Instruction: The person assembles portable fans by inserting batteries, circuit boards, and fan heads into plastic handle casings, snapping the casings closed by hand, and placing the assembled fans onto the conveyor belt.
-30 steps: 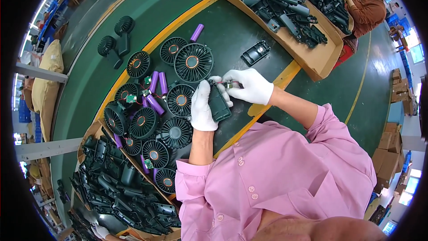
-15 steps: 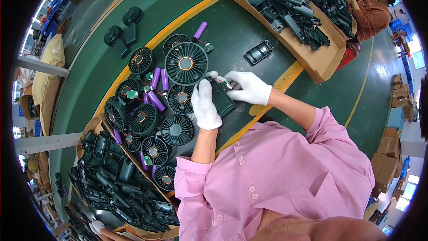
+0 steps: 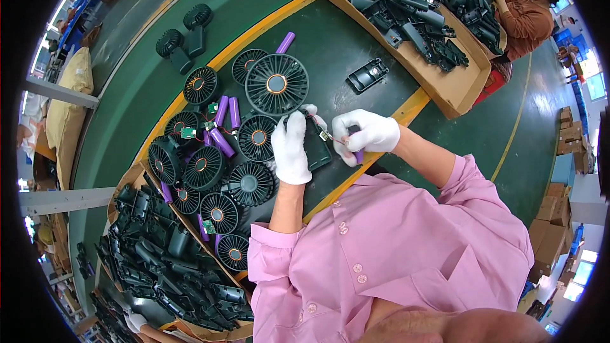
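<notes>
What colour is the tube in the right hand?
Purple: the tube shows best in the head view.

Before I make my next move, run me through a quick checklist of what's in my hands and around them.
1. Left hand steadying the dark casing: ok, gripping it.
2. Right hand free: not ok, it holds a purple cell.
3. Cell clear of the casing: ok, it is outside, to the right.
4. Wires unpinched: cannot tell, the right glove hides part of them.
5. Large fan joined to the casing: cannot tell, the left glove covers that spot.
6. Loose shell out of the way: ok, lying apart from both hands.
</notes>
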The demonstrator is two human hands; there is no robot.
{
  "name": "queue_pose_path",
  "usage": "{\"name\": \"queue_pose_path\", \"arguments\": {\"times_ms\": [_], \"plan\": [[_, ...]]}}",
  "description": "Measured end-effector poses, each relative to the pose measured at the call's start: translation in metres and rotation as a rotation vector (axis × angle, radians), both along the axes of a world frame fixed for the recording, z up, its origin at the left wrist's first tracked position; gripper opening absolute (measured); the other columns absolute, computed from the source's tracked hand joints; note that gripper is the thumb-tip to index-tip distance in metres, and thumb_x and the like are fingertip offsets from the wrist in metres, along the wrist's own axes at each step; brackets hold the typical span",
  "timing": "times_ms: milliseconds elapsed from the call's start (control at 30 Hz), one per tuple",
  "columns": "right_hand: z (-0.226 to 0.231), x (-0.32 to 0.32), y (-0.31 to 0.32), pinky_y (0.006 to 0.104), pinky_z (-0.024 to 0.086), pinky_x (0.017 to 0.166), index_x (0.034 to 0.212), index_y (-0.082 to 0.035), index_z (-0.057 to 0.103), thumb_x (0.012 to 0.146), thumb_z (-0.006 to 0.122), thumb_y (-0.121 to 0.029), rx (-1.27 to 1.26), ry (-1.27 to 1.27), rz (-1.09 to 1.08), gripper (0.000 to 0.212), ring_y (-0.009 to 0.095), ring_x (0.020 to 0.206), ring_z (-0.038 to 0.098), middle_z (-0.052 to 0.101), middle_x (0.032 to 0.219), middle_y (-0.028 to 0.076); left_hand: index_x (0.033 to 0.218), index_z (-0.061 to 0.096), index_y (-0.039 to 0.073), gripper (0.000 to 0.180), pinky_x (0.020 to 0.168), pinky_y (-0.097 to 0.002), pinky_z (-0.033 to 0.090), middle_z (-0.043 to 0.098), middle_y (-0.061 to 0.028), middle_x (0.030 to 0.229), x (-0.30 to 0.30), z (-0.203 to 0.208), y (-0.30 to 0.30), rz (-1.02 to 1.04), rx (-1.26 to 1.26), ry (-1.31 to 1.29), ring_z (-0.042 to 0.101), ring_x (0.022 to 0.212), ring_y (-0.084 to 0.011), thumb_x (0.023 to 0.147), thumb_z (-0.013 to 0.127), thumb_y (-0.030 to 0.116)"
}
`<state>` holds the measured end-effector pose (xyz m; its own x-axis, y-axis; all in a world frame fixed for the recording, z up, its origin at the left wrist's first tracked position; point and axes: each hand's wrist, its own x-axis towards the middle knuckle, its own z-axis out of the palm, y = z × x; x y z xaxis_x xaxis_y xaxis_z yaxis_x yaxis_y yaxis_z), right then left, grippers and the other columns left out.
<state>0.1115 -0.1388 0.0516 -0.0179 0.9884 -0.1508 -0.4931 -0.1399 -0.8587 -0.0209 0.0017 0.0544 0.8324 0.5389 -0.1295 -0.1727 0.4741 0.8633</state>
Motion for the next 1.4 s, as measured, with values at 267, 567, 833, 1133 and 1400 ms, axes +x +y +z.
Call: {"name": "queue_pose_path", "arguments": {"times_ms": [267, 567, 833, 1133, 1400], "plan": [[0.025, 0.006, -0.004, 0.0313, 0.047, 0.06, 0.095, -0.005, 0.057, 0.078, 0.069, -0.017, -0.029, -1.339, -0.049, 0.024, 0.024, 0.062, 0.06, 0.062, 0.071, 0.007, 0.098, 0.061, -0.001, 0.036, 0.053, -0.026, 0.05, 0.062, -0.0078, 0.076, 0.006, -0.017, 0.0, -0.144, 0.006, 0.251, 0.06, 0.06, -0.013, 0.094, 0.054, 0.034], [0.03, 0.003, 0.001, 0.03, 0.046, 0.058, 0.095, -0.02, 0.066, 0.07, 0.063, -0.009, 0.543, -1.879, -0.191, 0.027, 0.017, 0.067, 0.055, 0.058, 0.083, -0.003, 0.099, 0.061, 0.001, 0.033, 0.05, -0.0272, 0.052, 0.064, -0.0098, 0.08, 0.006, -0.019, 0.003, -0.321, -0.202, 0.237, 0.062, 0.059, -0.0173, 0.093, 0.057, 0.033], [0.041, 0.014, 0.003, 0.0302, 0.05, 0.063, 0.095, -0.014, 0.065, 0.069, 0.068, -0.009, 0.55, -1.752, -0.148, 0.027, 0.018, 0.071, 0.061, 0.063, 0.082, 0.0, 0.099, 0.058, -0.001, 0.033, 0.049, -0.0276, 0.053, 0.064, -0.0112, 0.081, 0.007, -0.019, -0.003, -0.335, -0.264, 0.222, 0.063, 0.058, -0.0178, 0.092, 0.057, 0.031], [0.023, -0.007, 0.011, 0.0312, 0.048, 0.058, 0.095, -0.004, 0.065, 0.073, 0.072, -0.002, 0.281, -1.569, -0.386, 0.023, 0.023, 0.062, 0.058, 0.06, 0.071, 0.008, 0.1, 0.059, -0.002, 0.051, 0.05, -0.031, 0.055, 0.065, -0.0152, 0.076, 0.008, -0.028, -0.014, -0.285, -0.312, 0.216, 0.065, 0.056, -0.0224, 0.096, 0.045, 0.047], [0.019, -0.007, 0.014, 0.0333, 0.047, 0.057, 0.093, -0.002, 0.064, 0.071, 0.072, 0.001, 0.338, -1.723, -0.453, 0.024, 0.024, 0.063, 0.056, 0.059, 0.073, 0.009, 0.099, 0.059, -0.002, 0.051, 0.046, -0.0309, 0.053, 0.065, -0.015, 0.074, 0.009, -0.034, -0.013, -0.273, -0.301, 0.171, 0.063, 0.052, -0.0226, 0.096, 0.045, 0.048]]}}
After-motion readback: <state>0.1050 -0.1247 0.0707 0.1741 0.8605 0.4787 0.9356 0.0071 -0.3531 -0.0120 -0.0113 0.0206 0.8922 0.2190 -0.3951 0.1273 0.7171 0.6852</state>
